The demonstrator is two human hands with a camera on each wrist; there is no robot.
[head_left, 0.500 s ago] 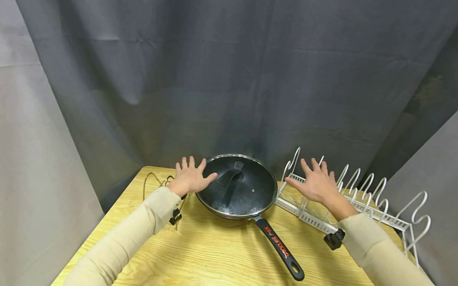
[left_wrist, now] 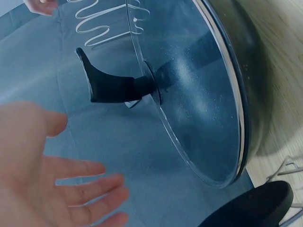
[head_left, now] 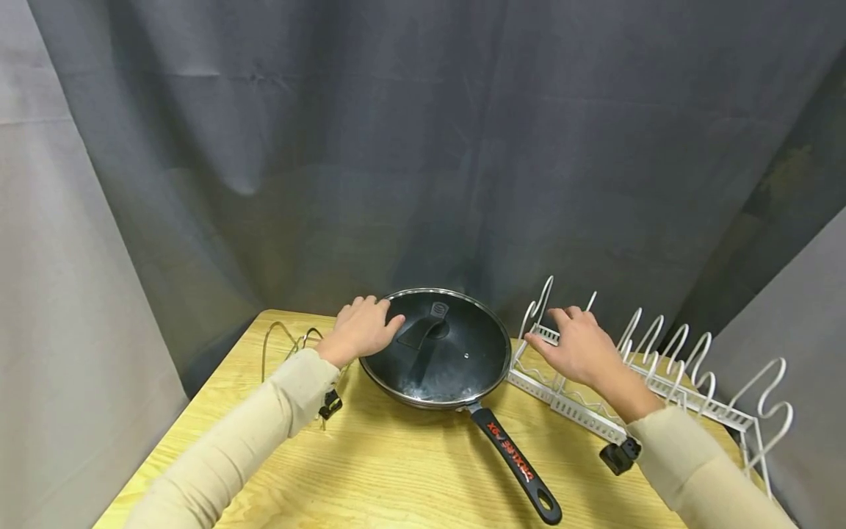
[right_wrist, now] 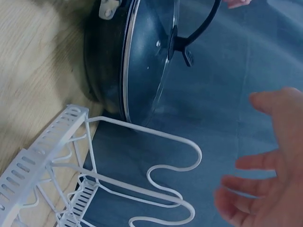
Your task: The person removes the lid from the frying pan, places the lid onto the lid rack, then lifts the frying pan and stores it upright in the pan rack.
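A black frying pan with a long black handle (head_left: 515, 464) sits mid-table, topped by a glass lid (head_left: 456, 360) with a steel rim. The lid's upright black knob (left_wrist: 116, 87) shows side-on in the left wrist view. Beside the lid's left edge hovers my left hand (head_left: 362, 330), fingers loosely bent, holding nothing; the left wrist view shows a gap between it and the knob. My right hand (head_left: 578, 351) hangs over the white wire rack (head_left: 588, 415), fingers slightly curled around nothing. In the right wrist view the hand stays apart from the rack's wavy wires (right_wrist: 175, 139).
A thin wire stand (head_left: 267, 345) stands at the table's left, partly hidden by the left arm. Close by is a black rounded piece (left_wrist: 255, 205), its kind unclear. Grey curtains (head_left: 423, 147) hang behind the wooden table (head_left: 370, 470).
Both hands had fingers spread wide; now the fingers are drawn together and bent downward. The pan, lid and rack have stayed in place.
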